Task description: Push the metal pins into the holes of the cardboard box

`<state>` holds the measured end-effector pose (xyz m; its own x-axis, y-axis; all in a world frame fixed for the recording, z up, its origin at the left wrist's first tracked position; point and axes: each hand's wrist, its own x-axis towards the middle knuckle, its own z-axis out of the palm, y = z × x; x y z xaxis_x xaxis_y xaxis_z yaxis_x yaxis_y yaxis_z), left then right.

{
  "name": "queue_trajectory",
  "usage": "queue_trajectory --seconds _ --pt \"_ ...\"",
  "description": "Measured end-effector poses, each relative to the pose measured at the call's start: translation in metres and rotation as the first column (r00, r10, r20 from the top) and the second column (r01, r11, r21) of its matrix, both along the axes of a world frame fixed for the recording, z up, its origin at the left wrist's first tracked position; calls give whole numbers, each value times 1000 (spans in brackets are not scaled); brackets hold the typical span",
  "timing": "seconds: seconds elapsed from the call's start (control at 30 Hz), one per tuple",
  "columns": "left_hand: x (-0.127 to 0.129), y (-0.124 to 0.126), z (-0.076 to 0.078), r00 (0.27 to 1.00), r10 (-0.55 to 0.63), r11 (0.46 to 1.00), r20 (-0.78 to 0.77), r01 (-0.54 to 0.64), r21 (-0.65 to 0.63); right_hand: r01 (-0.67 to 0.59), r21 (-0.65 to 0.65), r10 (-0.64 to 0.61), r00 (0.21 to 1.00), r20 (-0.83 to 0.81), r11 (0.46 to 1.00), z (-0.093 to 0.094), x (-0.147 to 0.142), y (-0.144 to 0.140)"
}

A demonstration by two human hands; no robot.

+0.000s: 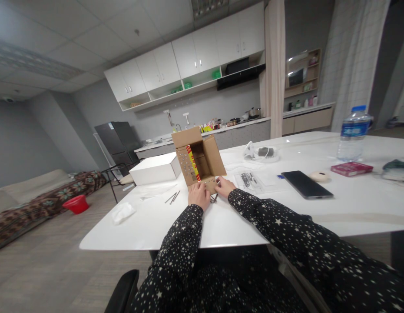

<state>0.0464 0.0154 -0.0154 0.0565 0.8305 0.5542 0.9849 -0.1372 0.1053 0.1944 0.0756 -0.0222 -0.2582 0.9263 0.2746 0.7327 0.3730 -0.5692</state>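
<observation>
now both hands, left (199, 195) and right (224, 186), press flat on one open cardboard box (198, 160), gripping nothing.

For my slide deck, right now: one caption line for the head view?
Both hands, left hand and right hand, rest on the front flap of an open cardboard box on a white table.
</observation>
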Motion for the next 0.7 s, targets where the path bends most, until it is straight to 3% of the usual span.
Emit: queue_trajectory --seconds 0.3,0.7 --pt "1 1 -1 999 -29 999 25 30 -15 -1 -11 1 1000 -3 1000 1 0 -1" --pt "2 -1 -1 957 0 1000 292 -2 9 -11 -10 11 1000 -6 1000 3 1 -3"
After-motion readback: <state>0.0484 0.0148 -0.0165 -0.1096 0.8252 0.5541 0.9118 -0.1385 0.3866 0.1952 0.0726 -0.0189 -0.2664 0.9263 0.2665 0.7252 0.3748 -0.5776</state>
